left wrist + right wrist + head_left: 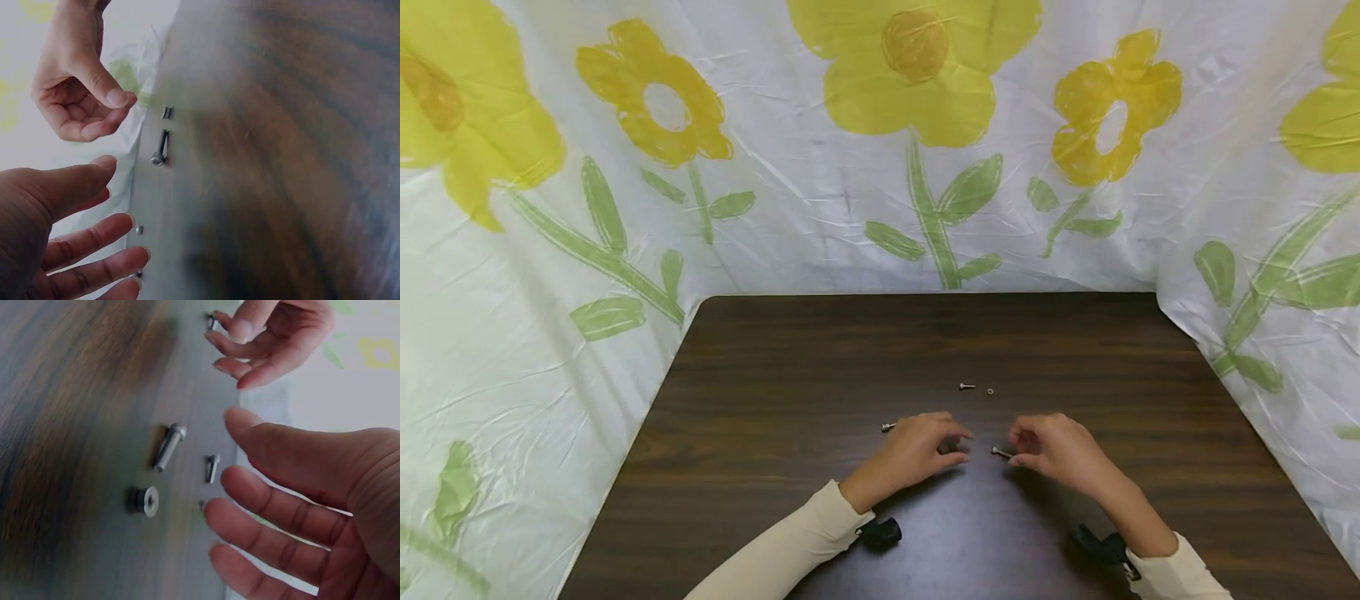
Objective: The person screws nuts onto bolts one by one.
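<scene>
My left hand point(921, 450) hovers low over the table, fingers loosely bent, with nothing in its grasp. Opposite it, my right hand point(1060, 450) is also empty, its fingers spread in the right wrist view. Between the hands lies a silver bolt point(1001, 452), seen whole on the tabletop as the larger bolt point(169, 447). Beside that bolt is a nut point(148, 501), which the right hand hides in the head view. Farther back lie a smaller bolt point(967, 387) and a small nut point(990, 391). Another metal piece point(888, 427), perhaps a bolt, is partly covered by my left hand.
The dark wooden table point(790, 358) has rounded far corners. A white cloth point(820, 208) printed with yellow flowers hangs along its back and sides. A black wrist device point(880, 533) sits at the left cuff, and another black device point(1101, 546) at the right one.
</scene>
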`<state>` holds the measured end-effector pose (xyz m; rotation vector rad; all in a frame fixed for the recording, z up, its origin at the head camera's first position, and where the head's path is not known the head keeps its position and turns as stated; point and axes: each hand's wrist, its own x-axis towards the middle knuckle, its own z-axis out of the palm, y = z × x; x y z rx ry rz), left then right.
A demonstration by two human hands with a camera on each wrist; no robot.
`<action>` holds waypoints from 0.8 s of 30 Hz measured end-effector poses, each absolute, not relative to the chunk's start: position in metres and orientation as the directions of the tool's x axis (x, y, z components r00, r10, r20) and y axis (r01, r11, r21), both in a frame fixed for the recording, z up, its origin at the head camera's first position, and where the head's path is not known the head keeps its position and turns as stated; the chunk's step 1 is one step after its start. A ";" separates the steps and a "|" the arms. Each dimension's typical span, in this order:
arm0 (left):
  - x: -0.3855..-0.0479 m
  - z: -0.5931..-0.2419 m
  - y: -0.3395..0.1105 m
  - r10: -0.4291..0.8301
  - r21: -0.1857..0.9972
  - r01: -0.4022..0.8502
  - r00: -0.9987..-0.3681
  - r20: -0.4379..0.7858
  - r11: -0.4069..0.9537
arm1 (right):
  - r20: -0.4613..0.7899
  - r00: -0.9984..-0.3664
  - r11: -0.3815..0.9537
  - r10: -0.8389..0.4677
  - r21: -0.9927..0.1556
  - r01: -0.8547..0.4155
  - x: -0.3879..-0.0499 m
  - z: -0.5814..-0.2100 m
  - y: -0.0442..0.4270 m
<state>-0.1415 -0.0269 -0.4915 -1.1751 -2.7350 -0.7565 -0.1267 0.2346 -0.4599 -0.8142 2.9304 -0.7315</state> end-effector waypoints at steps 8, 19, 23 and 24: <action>-0.139 -0.497 -0.015 0.669 0.362 0.713 -0.696 0.260 0.601 | 0.029 -0.887 0.775 -0.462 -0.473 -0.419 -0.125 -0.465 0.246; -0.141 -0.498 -0.001 0.659 0.366 0.695 -0.713 0.240 0.618 | -0.029 -0.904 0.804 -0.426 -0.470 -0.363 -0.124 -0.472 0.251; -0.142 -0.500 0.001 0.653 0.361 0.684 -0.724 0.225 0.634 | -0.037 -0.904 0.807 -0.425 -0.468 -0.360 -0.124 -0.475 0.252; -0.142 -0.500 0.002 0.652 0.358 0.682 -0.726 0.220 0.638 | -0.039 -0.906 0.809 -0.422 -0.468 -0.357 -0.124 -0.476 0.252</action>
